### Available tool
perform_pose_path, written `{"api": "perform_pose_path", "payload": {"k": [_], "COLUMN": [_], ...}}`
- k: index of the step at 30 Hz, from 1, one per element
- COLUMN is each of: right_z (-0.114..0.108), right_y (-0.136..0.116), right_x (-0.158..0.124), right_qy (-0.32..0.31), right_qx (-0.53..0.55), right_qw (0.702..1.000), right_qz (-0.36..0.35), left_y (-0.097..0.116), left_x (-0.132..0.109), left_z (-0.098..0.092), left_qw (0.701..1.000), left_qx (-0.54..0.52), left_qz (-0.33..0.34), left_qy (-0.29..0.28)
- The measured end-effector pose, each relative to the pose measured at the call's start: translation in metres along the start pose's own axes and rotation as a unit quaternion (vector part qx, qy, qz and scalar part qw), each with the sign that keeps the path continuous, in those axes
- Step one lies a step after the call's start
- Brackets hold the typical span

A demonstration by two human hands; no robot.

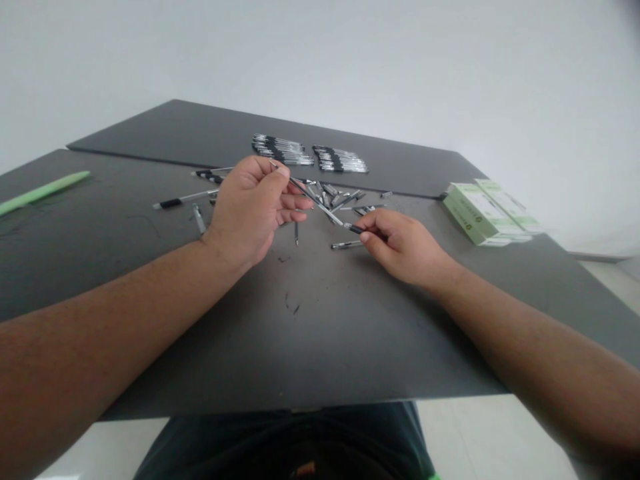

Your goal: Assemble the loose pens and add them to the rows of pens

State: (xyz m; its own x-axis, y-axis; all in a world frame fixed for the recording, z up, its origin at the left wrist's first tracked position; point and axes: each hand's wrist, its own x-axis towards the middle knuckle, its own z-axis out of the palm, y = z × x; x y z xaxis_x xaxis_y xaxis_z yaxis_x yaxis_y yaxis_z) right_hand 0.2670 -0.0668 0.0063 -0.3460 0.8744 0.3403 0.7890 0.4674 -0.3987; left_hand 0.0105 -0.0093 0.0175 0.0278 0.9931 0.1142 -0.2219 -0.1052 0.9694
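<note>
Our left hand (pixel 253 210) pinches the upper end of a slim pen (pixel 316 201) between thumb and forefinger, the other fingers loosely curled beneath. The grip is closed tight on that tip alone. The pen slants down to the right, lifted clear of the grey table (pixel 300 333), over a scatter of loose pen parts (pixel 340 198). At its lower, dark end our right hand (pixel 400 247) closes thumb and forefinger on it, so both hands hold the one piece between them. We judge the step in hand to be fitting or checking the dark tip end of the pen. The right fingers sit exactly where a tip or grip section would seat, though we cannot tell whether it is being pushed on or twisted. The next move, as we read it, calls for the left pinch to hold the shaft steady and in line while the right fingers work along its axis, since any sideways pull could bend so thin a piece. In pose, the left wrist is raised and cocked with its back toward us, forearm coming in from the lower left. The right hand lies low, its heel near or on the table, just beside a short part (pixel 345 245). Farther right, well apart, stand green boxes (pixel 487 213).
</note>
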Motion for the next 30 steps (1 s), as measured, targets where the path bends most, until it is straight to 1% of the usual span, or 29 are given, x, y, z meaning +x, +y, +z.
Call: {"api": "perform_pose_path", "payload": {"k": [5,15,19,30], "right_z": [0.0003,0.001,0.0,0.001], "right_y": [0.0,-0.0002,-0.0014,0.0003], "right_x": [0.0003,0.0003,0.0007,0.0012], "right_qy": [-0.004,-0.002,-0.009,-0.008], "right_qx": [0.001,0.001,-0.001,-0.002], "right_qw": [1.0,1.0,1.0,1.0], "right_qz": [-0.003,-0.011,-0.008,-0.01], "left_y": [-0.0002,-0.0025,-0.0026,-0.0052], "left_x": [-0.0004,-0.0006,0.0002,0.0032], "left_z": [0.0021,0.001,0.0004,-0.0042], "left_qw": [1.0,1.0,1.0,0.996], "left_qx": [-0.016,-0.005,0.009,0.073], "left_qz": [0.002,0.005,0.008,0.033], "left_qy": [0.0,-0.004,-0.005,-0.035]}}
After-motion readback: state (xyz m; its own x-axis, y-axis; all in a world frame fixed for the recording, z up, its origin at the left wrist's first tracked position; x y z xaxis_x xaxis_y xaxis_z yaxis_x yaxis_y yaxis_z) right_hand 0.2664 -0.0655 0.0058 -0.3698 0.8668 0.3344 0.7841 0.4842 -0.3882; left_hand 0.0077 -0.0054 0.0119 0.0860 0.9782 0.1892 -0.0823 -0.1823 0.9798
